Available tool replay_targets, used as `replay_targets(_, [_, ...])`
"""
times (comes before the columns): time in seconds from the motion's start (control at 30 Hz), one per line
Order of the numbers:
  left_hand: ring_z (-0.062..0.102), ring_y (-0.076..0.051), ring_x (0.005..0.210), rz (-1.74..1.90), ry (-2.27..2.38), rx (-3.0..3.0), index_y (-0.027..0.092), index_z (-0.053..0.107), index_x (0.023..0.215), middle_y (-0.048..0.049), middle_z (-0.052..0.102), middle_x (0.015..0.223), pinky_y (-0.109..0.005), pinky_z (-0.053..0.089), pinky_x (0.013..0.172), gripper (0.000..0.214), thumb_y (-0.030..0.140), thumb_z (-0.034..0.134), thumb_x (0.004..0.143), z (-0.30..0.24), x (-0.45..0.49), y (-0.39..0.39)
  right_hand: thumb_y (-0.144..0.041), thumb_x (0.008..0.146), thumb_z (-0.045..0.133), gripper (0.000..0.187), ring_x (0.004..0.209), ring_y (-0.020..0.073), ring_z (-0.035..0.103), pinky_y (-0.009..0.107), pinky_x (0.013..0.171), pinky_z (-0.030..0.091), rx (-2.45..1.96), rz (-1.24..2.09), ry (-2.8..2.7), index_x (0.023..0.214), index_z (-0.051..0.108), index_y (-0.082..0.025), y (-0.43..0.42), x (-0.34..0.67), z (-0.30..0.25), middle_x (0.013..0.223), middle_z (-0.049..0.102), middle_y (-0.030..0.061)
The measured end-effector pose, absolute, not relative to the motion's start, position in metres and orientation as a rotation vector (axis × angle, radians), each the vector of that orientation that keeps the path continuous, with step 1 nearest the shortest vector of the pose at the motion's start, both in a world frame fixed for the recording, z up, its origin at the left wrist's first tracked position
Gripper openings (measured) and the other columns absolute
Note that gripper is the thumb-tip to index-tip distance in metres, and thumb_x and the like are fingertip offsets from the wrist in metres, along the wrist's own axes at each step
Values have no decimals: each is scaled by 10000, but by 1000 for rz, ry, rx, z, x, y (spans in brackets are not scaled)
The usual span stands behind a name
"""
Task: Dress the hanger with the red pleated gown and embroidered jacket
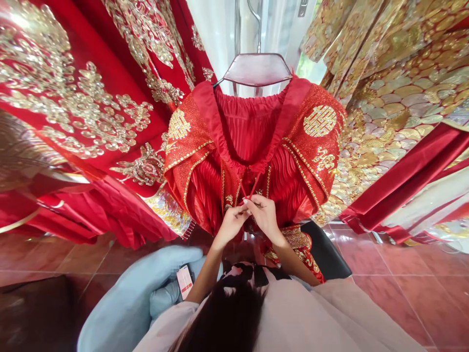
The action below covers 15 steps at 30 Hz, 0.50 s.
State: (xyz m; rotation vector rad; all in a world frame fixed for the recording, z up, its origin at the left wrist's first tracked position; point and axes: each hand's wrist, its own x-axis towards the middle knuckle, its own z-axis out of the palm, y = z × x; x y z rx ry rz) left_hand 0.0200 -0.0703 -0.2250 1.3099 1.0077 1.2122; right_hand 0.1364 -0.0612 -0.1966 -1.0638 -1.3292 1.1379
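A red robe with gold embroidery (pixel 315 146) hangs in front of me on a dark red hanger (pixel 257 70). Its pleated red lining shows in the open neck. Two thin red tie cords (pixel 251 187) run down from the collar to my hands. My left hand (pixel 230 225) is closed in a pinch on the cords. My right hand (pixel 264 214) is also closed, its fingertips gripping the same cords right beside the left. Both hands touch each other at the robe's front seam.
More red and gold garments (pixel 73 107) hang at the left, and gold scale-patterned ones (pixel 399 88) at the right. A pale blue garment with a tag (pixel 146 288) lies by my left arm. Red floor tiles (pixel 403 293) lie below. A black seat (pixel 324 249) stands behind the robe.
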Motion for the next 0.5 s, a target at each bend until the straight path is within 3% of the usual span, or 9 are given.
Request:
replay_targets(0.1, [632,-202,822,1396,1121,1286,136,716,864,-86,695,888,-300,501,759,326,449,652,794,-229,4,-70,-344,775,623,211,635,129,612,224,636,485,-1020,1136,-1326,678,651,-159,-63,135,-196,646,670,23])
replay_targets(0.2, [644,-227,948,1607,1275,1348,155,723,876,-112,702,990,-346,505,840,296,417,588,849,-222,-5,-67,-357,777,618,224,596,123,606,222,618,493,-1035,1141,-1282,674,632,-159,-61,132,-198,613,655,17])
replay_targets(0.37, [644,-168,730,1743,1270,1767,183,688,677,-54,710,780,-289,508,708,204,292,632,840,-188,1,-55,-365,776,616,222,571,121,604,224,591,498,-1039,1132,-1305,683,612,-164,-59,130,-201,619,645,10])
replay_targets(0.5, [536,-116,600,1801,1370,1865,177,598,632,1,601,649,-231,437,591,192,250,698,779,-176,18,-41,-372,793,599,256,540,110,590,209,550,478,-1050,1101,-1323,642,568,-168,-61,133,-203,607,622,1])
